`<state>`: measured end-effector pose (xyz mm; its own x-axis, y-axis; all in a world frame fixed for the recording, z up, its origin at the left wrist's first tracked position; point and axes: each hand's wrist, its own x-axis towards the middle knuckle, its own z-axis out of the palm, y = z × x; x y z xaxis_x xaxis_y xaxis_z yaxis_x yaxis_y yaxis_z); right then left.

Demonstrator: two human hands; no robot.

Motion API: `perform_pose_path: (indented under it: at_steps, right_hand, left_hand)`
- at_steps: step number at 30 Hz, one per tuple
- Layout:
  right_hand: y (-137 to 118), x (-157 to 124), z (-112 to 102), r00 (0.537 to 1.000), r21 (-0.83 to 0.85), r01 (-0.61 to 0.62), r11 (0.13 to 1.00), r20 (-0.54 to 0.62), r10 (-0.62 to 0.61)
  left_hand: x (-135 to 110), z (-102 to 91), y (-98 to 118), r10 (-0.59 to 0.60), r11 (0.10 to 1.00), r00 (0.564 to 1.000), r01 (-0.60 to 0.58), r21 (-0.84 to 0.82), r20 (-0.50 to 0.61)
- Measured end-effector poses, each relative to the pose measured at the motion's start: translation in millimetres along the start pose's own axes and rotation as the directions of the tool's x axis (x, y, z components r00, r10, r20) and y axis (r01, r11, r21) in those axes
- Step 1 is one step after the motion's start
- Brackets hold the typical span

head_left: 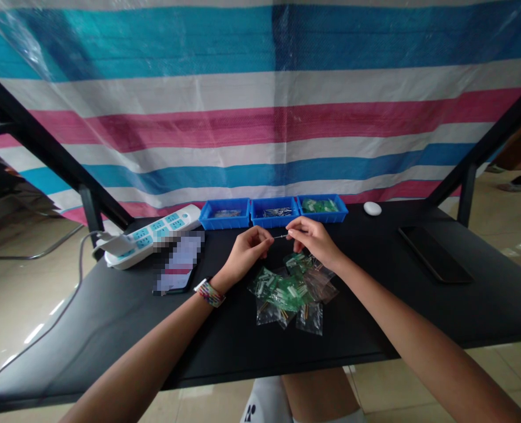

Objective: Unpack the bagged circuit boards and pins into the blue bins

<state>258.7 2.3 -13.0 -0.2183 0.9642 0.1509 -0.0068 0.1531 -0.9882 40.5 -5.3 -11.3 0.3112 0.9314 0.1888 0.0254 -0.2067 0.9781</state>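
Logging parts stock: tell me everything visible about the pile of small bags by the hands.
The pile of small bags lies flat on the black table, loosely overlapping. They are clear, crinkled plastic sachets; most hold green-and-white parts, and those nearest hold gold-coloured pins. The right hand hangs over the far edge, contact unclear; the left hand is just left of it. Both hands pinch a thin pin above it.

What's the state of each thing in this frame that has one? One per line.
left hand: pinching one end of pin
right hand: pinching pin's other end
pin: held level above table
blue bins: open, parts inside
plastic bags: heaped on table
power strip: one plug inserted
dark phone: screen off
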Motion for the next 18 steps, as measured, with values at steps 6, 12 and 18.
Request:
perform_pose_path:
  at_steps: [6, 12, 18]
  right_hand:
    - [3, 1, -1, 1.000, 0.034, -0.029, 0.999, 0.004, 0.029]
    - [1, -1, 2, 1.000, 0.052, -0.019, 0.998, -0.023, 0.020]
    - [-2, 11, 0, 0.977, 0.023, 0.117, 0.993, -0.183, -0.110]
  left_hand:
    - [0, 1.0, 1, 0.021, 1.000, 1.000, -0.020, 0.008, -0.014]
    - [0, 2.0, 2, 0.015, 1.000, 1.000, -0.015, 0.006, -0.015]
    - [2, 4.7, -3, -0.018, 0.994, 0.999, 0.014, -0.105, -0.035]
